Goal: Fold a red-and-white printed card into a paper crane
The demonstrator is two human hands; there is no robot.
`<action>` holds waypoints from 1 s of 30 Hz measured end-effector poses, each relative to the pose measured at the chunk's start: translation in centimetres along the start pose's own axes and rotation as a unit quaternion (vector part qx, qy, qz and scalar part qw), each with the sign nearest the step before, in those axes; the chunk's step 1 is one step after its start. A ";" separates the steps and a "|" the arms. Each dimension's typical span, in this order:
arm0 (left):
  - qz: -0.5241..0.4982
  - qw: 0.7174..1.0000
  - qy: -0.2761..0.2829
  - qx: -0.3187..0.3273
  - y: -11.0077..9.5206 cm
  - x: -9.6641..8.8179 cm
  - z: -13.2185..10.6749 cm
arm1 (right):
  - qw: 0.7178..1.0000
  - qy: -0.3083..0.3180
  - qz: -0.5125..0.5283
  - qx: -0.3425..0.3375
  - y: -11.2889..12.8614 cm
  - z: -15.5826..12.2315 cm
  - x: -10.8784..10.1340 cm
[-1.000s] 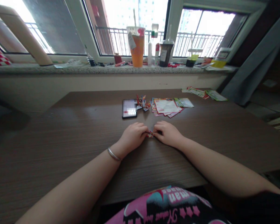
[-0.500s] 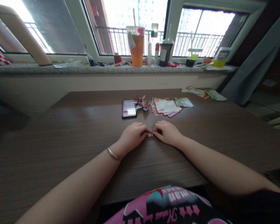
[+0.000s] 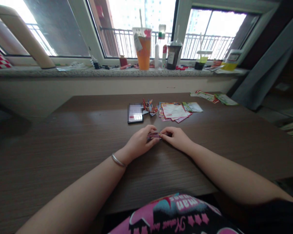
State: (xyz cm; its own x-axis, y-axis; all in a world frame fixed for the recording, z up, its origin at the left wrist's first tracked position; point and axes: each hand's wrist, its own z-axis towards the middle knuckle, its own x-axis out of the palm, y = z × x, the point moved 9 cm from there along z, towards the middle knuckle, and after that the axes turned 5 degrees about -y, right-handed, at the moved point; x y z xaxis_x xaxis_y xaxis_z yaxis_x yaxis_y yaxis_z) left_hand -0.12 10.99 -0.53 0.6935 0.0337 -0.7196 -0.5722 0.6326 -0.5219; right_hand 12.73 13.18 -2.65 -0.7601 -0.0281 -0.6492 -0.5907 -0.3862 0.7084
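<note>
Between my hands, low over the table, is a small folded strip of colourful printed paper (image 3: pixel 154 135), mostly pinkish with dark creases. My left hand (image 3: pixel 143 139) curves around its left part, the thumb along the near side and the fingers on the far side. The right end is pinched between the thumb and fingertips of my right hand (image 3: pixel 175 136). Just beyond lie a phone (image 3: pixel 135 113) with a lit screen, a small heap of folded printed paper pieces (image 3: pixel 150 108), and a loose stack of printed sheets or packets (image 3: pixel 174 111).
Green and white packets (image 3: pixel 192 107) overlap the stack's right side. More packets (image 3: pixel 206 96) lie at the table's far right. Along the granite windowsill (image 3: pixel 107 73) stand an orange drink cup (image 3: pixel 144 52), a dark drink cup (image 3: pixel 173 55), bottles and small clutter. The brown table (image 3: pixel 75 136) extends both ways.
My left hand's fingers and thumb have spread apart, exposing more of the strip. The strip has shifted slightly left and away from me. My right hand keeps its pinch.
</note>
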 end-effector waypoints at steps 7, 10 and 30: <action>-0.004 0.997 0.048 0.054 -1.1 0.6 -0.1 | 0.994 0.023 0.094 0.057 -1.5 0.2 0.8; -0.012 0.996 0.059 0.068 -1.3 0.6 -0.2 | 0.992 0.028 0.105 0.064 -1.8 0.3 0.9; 0.043 0.996 0.037 0.070 -1.0 0.9 0.1 | 0.997 0.043 0.052 0.022 -0.9 0.2 0.9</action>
State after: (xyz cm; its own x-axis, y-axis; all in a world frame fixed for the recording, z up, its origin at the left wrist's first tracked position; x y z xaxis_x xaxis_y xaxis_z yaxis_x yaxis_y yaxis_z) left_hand 1.10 10.50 -0.58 0.6075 0.0372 -0.7935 -0.5579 0.7311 -0.3928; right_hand 12.56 13.71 -3.83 -0.7932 -0.1463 -0.5911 -0.5220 -0.3364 0.7838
